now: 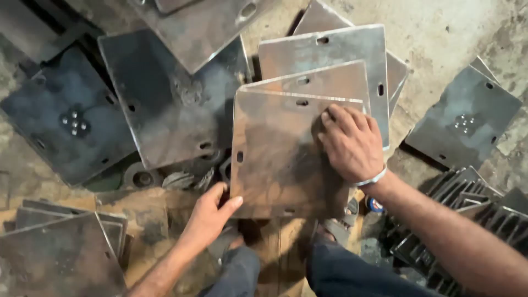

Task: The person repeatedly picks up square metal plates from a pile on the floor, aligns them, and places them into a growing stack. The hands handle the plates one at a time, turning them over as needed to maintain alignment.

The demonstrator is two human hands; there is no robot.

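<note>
Steel plate [275, 159], square, rust-toned with slotted holes, lies on top of a fanned stack of like plates [330, 60] at centre. Left hand [212, 212] grips its near left corner, thumb on top. Right hand [349, 143] rests flat and open on its right side, holding nothing. Dark plates [165, 104] lie to the left, on the concrete floor [440, 33].

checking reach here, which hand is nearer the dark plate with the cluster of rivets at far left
Left. The left hand grips the lower left edge of the top steel plate, on the side toward the riveted dark plate. The right hand lies flat farther away.
</note>
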